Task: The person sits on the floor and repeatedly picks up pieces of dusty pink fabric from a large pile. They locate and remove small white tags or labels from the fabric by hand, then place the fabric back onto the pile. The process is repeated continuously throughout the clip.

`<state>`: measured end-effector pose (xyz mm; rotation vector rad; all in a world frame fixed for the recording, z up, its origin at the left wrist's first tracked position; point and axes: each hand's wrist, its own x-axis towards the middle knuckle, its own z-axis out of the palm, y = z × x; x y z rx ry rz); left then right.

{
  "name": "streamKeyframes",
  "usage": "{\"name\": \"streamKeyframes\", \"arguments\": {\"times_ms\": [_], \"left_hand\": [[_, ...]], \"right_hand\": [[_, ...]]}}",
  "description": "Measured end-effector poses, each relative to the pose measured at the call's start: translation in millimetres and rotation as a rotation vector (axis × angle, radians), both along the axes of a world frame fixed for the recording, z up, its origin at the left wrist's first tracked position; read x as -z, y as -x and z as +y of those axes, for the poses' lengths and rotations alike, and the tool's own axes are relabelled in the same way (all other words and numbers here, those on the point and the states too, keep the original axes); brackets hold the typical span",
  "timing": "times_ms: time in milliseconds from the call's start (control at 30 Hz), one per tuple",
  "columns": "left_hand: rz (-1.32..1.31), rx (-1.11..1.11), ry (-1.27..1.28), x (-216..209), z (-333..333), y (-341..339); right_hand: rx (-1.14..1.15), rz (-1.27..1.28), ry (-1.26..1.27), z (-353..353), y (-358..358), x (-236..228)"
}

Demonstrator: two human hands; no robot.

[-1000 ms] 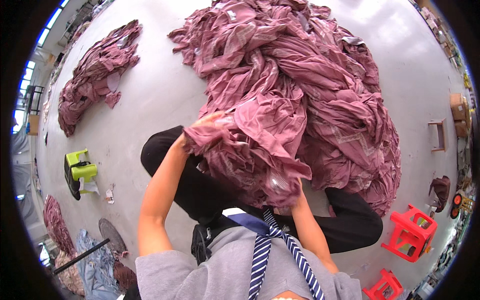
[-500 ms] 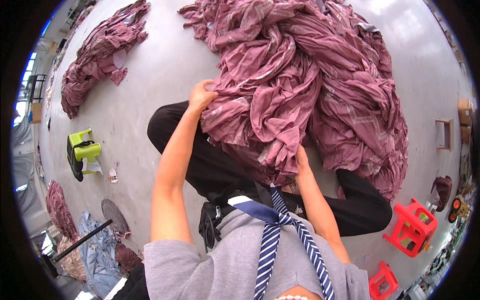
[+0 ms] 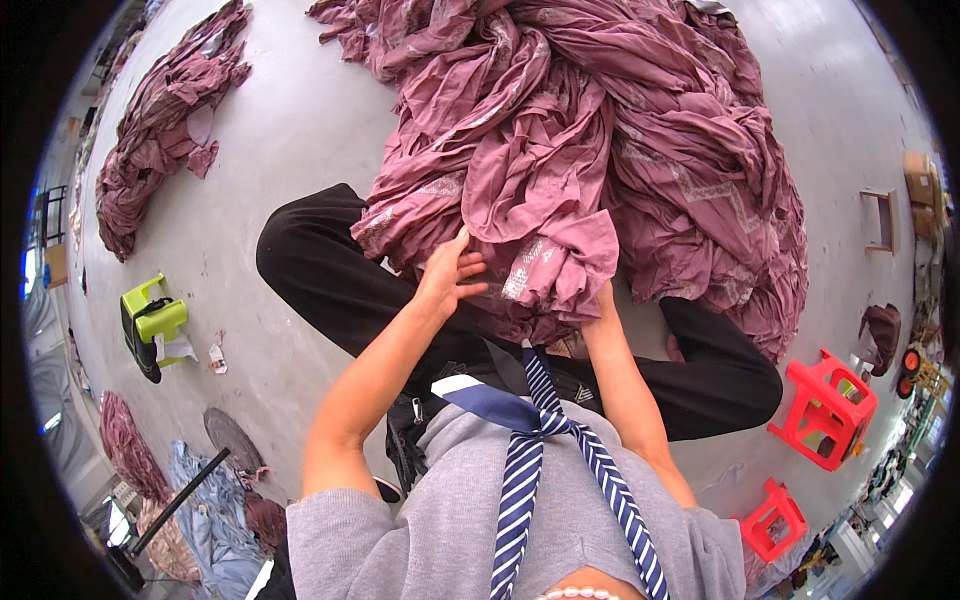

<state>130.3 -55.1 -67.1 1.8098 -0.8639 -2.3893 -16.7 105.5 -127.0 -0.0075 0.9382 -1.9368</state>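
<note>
A large heap of crumpled mauve cloth (image 3: 540, 130) with pale printed patterns lies in front of me and spills over my crossed legs. My left hand (image 3: 452, 278) is open at the near edge of the cloth, its fingers spread apart, the index fingertip touching a fold. My right hand (image 3: 602, 306) holds the near right part of the cloth. A raised fold hangs over it and hides most of its fingers. The knotted blue-and-white striped strip of fabric (image 3: 545, 425) lies over my grey shirt, just below the cloth.
Another mauve cloth pile (image 3: 165, 130) lies on the floor at far left. A lime-green stool (image 3: 157, 310) stands at left, above a blue cloth pile (image 3: 215, 520). At right are a red stool (image 3: 825, 405) and a smaller red stool (image 3: 773, 522). Cardboard boxes (image 3: 920, 190) stand farther right.
My left hand has let go of the cloth's left edge and moved right and nearer to me, fingers spreading. The fold over my right hand has turned over, showing a white print. The view has shifted slightly.
</note>
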Motion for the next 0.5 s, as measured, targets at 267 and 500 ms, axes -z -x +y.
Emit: {"name": "streamKeyframes", "arguments": {"times_ms": [267,500], "left_hand": [[0.142,-0.092,-0.123,10,19,25],[0.326,-0.212,-0.016,40,-17,60]], "right_hand": [[-0.094,0.779,-0.242,15,19,5],[-0.090,1.446,-0.325,14,21,-51]]}}
